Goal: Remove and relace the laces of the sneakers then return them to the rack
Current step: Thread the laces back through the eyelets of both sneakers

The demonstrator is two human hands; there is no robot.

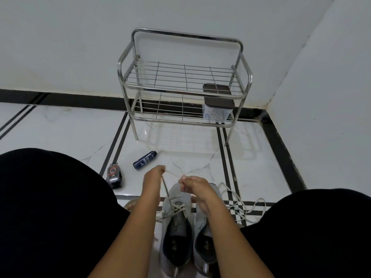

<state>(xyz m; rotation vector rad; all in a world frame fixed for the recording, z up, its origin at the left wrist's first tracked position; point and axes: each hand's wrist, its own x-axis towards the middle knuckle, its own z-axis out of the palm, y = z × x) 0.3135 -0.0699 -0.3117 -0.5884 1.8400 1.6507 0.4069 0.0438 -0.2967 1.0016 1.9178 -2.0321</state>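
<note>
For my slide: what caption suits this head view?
Both hands pull a lace from the left sneaker.

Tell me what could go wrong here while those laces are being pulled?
Three risks, as I judge them:
1. Both the left hand and the right hand pinch the lace taut above the left sneaker; a hard tug could lift or tip it.
2. The loose lace lies coiled on the floor by the right sneaker and could tangle or catch a leg.
3. The spray can lies on its side nearby and might roll if knocked.
</note>
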